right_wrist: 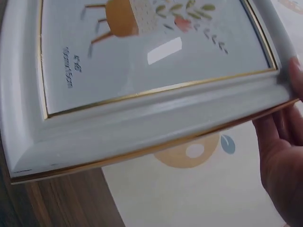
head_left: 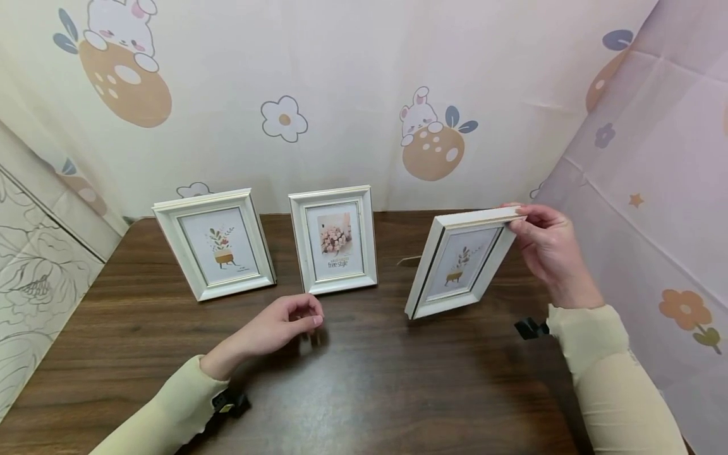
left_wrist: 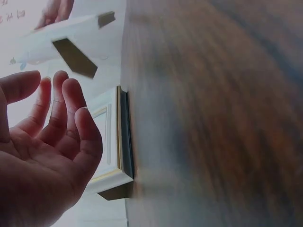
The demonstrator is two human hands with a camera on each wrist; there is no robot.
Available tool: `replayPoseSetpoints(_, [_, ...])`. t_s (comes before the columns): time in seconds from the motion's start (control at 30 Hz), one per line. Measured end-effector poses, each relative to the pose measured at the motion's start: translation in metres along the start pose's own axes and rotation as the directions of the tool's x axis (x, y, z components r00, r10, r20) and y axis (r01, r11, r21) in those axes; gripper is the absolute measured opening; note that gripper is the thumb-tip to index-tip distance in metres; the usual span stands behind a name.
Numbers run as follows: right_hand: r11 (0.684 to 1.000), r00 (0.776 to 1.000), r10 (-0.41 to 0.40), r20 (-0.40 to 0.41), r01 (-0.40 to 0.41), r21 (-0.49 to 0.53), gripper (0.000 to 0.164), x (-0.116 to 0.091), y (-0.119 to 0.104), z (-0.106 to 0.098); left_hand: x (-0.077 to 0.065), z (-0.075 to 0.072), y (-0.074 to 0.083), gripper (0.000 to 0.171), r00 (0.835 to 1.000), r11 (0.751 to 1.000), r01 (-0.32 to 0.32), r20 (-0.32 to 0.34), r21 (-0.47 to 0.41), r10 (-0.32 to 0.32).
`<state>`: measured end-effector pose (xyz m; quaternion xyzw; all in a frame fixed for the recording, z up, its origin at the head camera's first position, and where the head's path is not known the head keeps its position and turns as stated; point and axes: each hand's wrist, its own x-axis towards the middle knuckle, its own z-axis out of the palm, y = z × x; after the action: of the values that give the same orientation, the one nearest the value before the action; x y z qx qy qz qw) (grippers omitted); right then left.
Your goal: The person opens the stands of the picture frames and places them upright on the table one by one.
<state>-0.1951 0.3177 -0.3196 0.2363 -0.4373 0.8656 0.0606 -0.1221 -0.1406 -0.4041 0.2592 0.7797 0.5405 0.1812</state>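
Observation:
At the right of the table, my right hand [head_left: 548,243] pinches the top right corner of a white picture frame [head_left: 418,278] with a potted-plant print. In the right wrist view the frame [right_wrist: 156,123] fills most of the picture, its gold inner edge and lower print showing, with the right hand [right_wrist: 284,161] at one corner. My left hand [head_left: 279,325] hovers over the table in front of the middle picture frame [head_left: 370,253], which has a pink-flower print. The left wrist view shows the left hand [left_wrist: 57,132] with loosely bent fingers and nothing in them.
Another white picture frame [head_left: 170,224] with a plant print stands at the left, leaning back. All stand on a dark wooden table [head_left: 370,392]. Behind hangs a patterned curtain [head_left: 341,57]; another patterned cloth [head_left: 654,139] borders the right side.

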Motion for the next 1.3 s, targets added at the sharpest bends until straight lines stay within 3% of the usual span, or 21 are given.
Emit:
replayPoseSetpoints(0.27, [1.000, 0.983, -0.016, -0.181, 0.016, 0.000, 0.025, 0.005, 0.004, -0.006, -0.003, 0.010, 0.004, 0.011, 0.996, 0.987, -0.064, 0.079, 0.149, 0.052])
replayPoseSetpoints(0.43, [1.000, 0.964, -0.016, -0.264, 0.010, -0.024, 0.025, 0.007, 0.004, -0.008, -0.002, 0.012, 0.005, 0.015, 0.991, 0.980, -0.070, 0.128, 0.184, 0.047])
replayPoseSetpoints(0.97, [0.994, 0.889, 0.014, -0.457, -0.061, -0.089, 0.024, 0.013, 0.001, -0.022, -0.002, 0.006, 0.004, 0.012, 0.991, 0.999, -0.044, 0.127, -0.005, 0.044])
replayPoseSetpoints(1.3, [0.983, 0.892, -0.011, -0.452, -0.074, -0.169, 0.026, 0.017, 0.005, -0.021, -0.005, -0.007, 0.001, 0.014, 0.994, 0.995, -0.050, 0.090, -0.087, 0.058])
